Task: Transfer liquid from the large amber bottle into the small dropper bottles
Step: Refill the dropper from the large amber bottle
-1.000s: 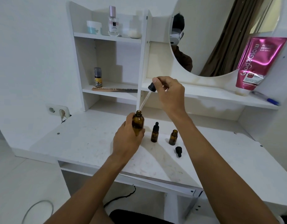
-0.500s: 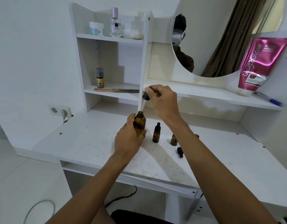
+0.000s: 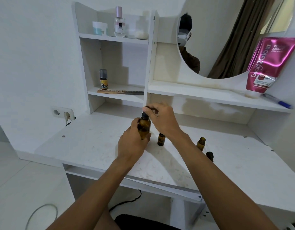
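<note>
My left hand point(image 3: 132, 145) grips the large amber bottle point(image 3: 144, 126) upright just above the white desk point(image 3: 87, 143). My right hand point(image 3: 161, 120) pinches the black dropper cap point(image 3: 145, 113), which sits on the bottle's neck; the pipette is hidden inside. A small amber dropper bottle point(image 3: 161, 139) stands right of the large one, its top hidden by my right wrist. Another small bottle point(image 3: 201, 143) stands open farther right. Its black dropper cap point(image 3: 210, 156) lies beside it, partly behind my forearm.
White shelves behind hold a comb point(image 3: 120, 92), a small yellow-labelled bottle point(image 3: 103, 79), a perfume bottle point(image 3: 119, 22) and a jar point(image 3: 99, 28). A pink tube point(image 3: 269, 63) and a pen point(image 3: 278, 102) rest on the right shelf under a round mirror. A wall socket point(image 3: 63, 112) sits at left.
My right hand lowered the dropper from above the large bottle down into its neck until the cap met the top. The left hand kept holding the bottle.
</note>
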